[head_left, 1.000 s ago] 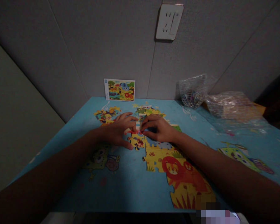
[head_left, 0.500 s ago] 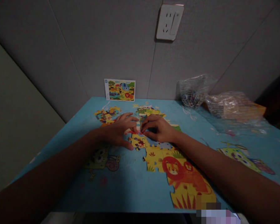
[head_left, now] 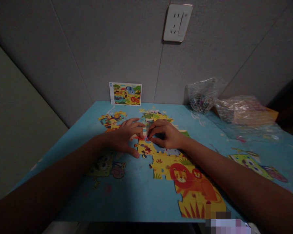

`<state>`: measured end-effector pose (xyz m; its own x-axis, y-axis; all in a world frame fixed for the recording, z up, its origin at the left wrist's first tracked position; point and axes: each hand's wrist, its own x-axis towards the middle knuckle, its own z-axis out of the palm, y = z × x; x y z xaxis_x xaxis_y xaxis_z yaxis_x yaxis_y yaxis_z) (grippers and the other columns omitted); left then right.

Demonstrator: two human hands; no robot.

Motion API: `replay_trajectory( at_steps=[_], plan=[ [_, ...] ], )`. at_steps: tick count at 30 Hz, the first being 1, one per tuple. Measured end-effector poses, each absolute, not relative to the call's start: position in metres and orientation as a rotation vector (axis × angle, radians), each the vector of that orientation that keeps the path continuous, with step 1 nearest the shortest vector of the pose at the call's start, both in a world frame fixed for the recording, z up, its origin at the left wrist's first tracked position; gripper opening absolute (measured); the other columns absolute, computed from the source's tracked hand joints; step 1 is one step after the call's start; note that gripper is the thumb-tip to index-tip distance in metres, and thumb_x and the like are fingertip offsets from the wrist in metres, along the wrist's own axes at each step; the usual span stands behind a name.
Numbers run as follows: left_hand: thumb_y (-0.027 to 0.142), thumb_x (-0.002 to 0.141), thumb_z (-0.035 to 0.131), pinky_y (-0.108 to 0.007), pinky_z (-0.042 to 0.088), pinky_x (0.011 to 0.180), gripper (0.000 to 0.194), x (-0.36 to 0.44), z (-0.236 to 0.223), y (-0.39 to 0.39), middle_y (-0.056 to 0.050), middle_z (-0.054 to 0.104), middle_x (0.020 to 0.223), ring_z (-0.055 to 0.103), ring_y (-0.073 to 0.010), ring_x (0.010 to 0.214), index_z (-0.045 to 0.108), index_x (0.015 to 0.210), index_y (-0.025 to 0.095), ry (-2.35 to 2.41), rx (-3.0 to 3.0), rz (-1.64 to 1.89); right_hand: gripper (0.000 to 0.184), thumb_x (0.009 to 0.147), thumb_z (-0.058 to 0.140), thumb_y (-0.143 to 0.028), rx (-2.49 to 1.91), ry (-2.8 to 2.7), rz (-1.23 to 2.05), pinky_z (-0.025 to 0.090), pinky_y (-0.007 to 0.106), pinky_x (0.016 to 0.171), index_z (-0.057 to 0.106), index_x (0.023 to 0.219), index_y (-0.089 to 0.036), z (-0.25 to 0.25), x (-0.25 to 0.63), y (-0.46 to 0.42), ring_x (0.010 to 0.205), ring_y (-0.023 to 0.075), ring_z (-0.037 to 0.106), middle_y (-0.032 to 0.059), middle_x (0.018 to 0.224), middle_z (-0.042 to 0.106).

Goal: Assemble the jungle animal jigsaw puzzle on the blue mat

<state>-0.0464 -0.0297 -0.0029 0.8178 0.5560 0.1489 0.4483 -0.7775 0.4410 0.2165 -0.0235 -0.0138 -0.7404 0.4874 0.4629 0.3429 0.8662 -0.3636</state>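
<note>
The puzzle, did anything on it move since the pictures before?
Nothing I can clearly see has moved, and I can't see anything picked up or let go. The left hand and right hand stay at the far part of the puzzle. The picture card and clear bags also stayed put.

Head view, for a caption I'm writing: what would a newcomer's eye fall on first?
Probably the red lion on the puzzle, right of centre on the table. Then the left hand and right hand, close together beyond it, and the picture card standing by the wall.
</note>
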Motion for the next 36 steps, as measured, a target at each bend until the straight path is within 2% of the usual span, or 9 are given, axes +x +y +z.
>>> replay_trajectory(
  at_steps=[4,9,15,36],
  plan=[
    [0.061,0.062,0.087,-0.073,0.018,0.115,0.065,-0.0465,-0.0026,-0.0282,-0.017,0.047,0.15,0.016,-0.0481,0.15,0.066,0.11,0.022,0.744,2.621,0.358,0.01,0.084,0.068,-0.024,-0.58,-2.473,0.342,0.042,0.039,0.09,0.077,0.086,-0.021,-0.0147,0.2168,-0.0227,0.094,0.0204,0.064,0.0045,0.097,0.074],
    [0.061,0.066,0.085,-0.071,0.02,0.115,0.06,-0.046,-0.0008,-0.0288,-0.017,0.047,0.149,0.016,-0.0467,0.15,0.066,0.108,0.022,0.745,2.614,0.365,0.009,0.083,0.069,-0.023,-0.58,-2.466,0.35,0.042,0.039,0.089,0.077,0.086,-0.02,-0.0147,0.2171,-0.0231,0.094,0.0202,0.064,0.0043,0.097,0.074],
    [0.062,0.066,0.085,-0.071,0.02,0.115,0.059,-0.0461,-0.0024,-0.0284,-0.017,0.049,0.147,0.017,-0.0464,0.149,0.065,0.104,0.021,0.721,2.63,0.382,0.01,0.084,0.069,-0.025,-0.572,-2.462,0.355,0.041,0.039,0.089,0.077,0.086,-0.02,-0.0152,0.2171,-0.0227,0.094,0.0202,0.064,0.0043,0.097,0.074],
    [0.063,0.067,0.083,-0.069,0.022,0.115,0.06,-0.0462,-0.0009,-0.0287,-0.017,0.047,0.149,0.02,-0.0459,0.148,0.067,0.108,0.022,0.729,2.655,0.356,0.009,0.086,0.069,-0.025,-0.547,-2.471,0.353,0.043,0.039,0.089,0.077,0.086,-0.021,-0.0131,0.2174,-0.0229,0.093,0.0199,0.065,0.0044,0.096,0.074]
  ],
)
